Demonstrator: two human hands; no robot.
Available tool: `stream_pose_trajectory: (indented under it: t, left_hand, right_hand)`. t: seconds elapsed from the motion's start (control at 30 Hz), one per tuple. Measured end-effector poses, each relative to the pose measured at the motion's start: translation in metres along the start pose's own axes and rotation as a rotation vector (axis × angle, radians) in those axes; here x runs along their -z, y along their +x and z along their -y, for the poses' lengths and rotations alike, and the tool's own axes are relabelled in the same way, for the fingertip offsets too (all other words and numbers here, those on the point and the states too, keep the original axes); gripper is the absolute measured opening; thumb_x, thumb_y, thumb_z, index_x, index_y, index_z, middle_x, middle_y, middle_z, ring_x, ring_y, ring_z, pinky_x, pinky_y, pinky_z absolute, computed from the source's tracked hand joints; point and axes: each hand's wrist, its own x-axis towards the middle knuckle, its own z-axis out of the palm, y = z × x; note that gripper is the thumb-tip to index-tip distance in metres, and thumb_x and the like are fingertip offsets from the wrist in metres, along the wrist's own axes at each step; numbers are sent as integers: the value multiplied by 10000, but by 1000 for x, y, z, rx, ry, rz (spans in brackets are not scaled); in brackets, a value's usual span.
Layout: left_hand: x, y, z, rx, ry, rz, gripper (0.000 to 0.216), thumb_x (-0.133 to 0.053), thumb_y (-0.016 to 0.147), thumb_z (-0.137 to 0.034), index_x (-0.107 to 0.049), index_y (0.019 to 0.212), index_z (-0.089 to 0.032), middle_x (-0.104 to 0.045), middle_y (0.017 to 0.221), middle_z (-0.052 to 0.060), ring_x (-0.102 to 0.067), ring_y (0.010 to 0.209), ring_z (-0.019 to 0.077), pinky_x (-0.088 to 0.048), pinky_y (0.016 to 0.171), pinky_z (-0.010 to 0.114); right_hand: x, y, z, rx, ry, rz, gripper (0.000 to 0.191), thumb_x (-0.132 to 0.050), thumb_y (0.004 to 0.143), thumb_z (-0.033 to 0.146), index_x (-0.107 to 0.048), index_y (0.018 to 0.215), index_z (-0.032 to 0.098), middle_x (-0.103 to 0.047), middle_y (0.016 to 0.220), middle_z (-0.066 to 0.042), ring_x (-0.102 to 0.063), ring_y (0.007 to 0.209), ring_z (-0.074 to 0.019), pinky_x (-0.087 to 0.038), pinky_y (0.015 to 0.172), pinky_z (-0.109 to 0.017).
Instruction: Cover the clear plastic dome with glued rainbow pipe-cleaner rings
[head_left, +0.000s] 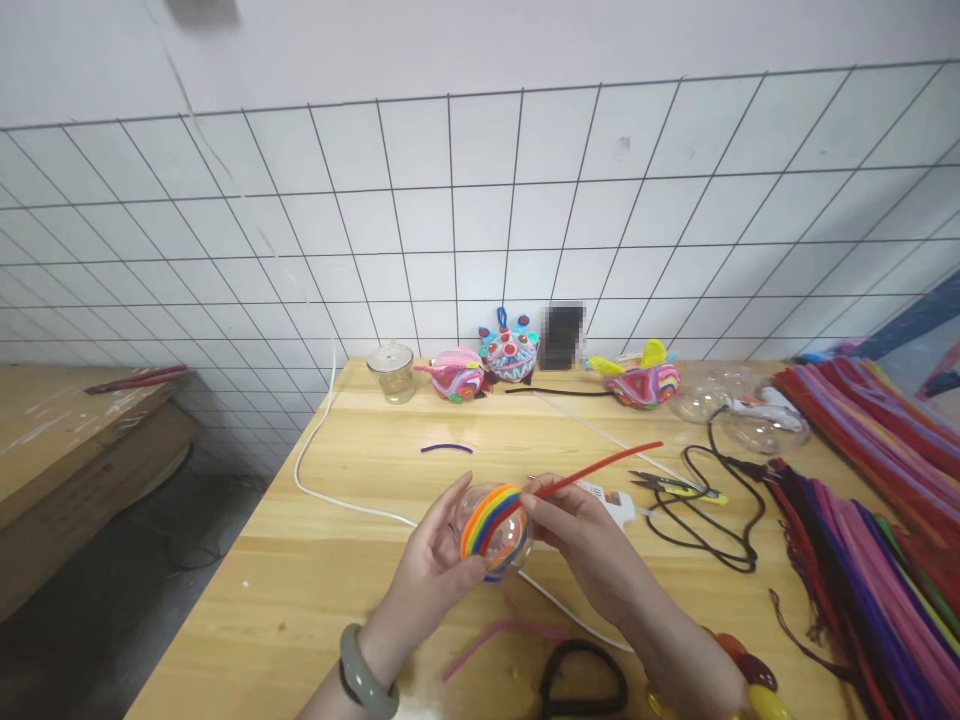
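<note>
My left hand [427,565] is wrapped around a clear plastic ball [511,538], thumb in front and fingers behind. Curved bands of orange, yellow, blue and red pipe cleaner [486,518] run side by side over the ball. Between its thumb and fingers, my right hand [577,522] pinches a red pipe cleaner [611,464] at the ball's right edge. The red strand's free end sticks out up and to the right. Just behind the right hand lies a white glue gun [616,505], partly covered. The ball's underside is mostly hidden.
Decorated balls [510,345] stand along the wall beside a lidded glass [391,374]. To the right are snips [679,486], a black cord [705,545], clear balls [765,430] and pipe cleaner bundles [847,560]. A purple piece [446,448] and pink strands [495,635] lie nearby.
</note>
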Motion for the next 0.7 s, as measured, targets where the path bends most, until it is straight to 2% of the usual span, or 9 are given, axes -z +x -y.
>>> stream_pose_trajectory:
  t: [0.2, 0.37, 0.57, 0.7]
  left_hand:
    - [2, 2, 2, -83, -20, 22, 690, -871, 639, -249, -619, 1279, -291, -659, 1317, 120, -579, 1250, 328, -481, 1035, 432]
    - [3, 3, 3, -89, -6, 29, 696, -864, 647, -246, -600, 1290, -277, -637, 1340, 135, -554, 1275, 342, -464, 1050, 460]
    - [4, 1, 2, -86, 28, 6, 808, -867, 642, -229, -511, 1364, -298, -606, 1371, 134, -538, 1291, 335, -437, 1072, 457]
    - [4, 2, 1, -88, 27, 7, 863, -874, 625, -226, -475, 1387, -297, -609, 1355, 134, -537, 1290, 339, -439, 1070, 460]
  right_hand:
    - [-1, -3, 2, 20, 30, 30, 336, -879, 596, 437, -682, 726, 197, -666, 756, 15, -595, 742, -167, -469, 757, -316]
    - [-3, -5, 5, 10, 50, 100, 313, -852, 644, 448, -715, 774, 199, -723, 834, -29, -655, 790, -200, -505, 785, -346]
    - [-2, -8, 6, -81, 92, 114, 319, -858, 653, 438, -691, 815, 220, -720, 842, -5, -661, 763, -171, -530, 726, -314]
    - [0, -9, 6, -132, 100, 129, 427, -860, 654, 436, -699, 1004, 251, -747, 897, -12, -683, 778, -183, -526, 743, -340]
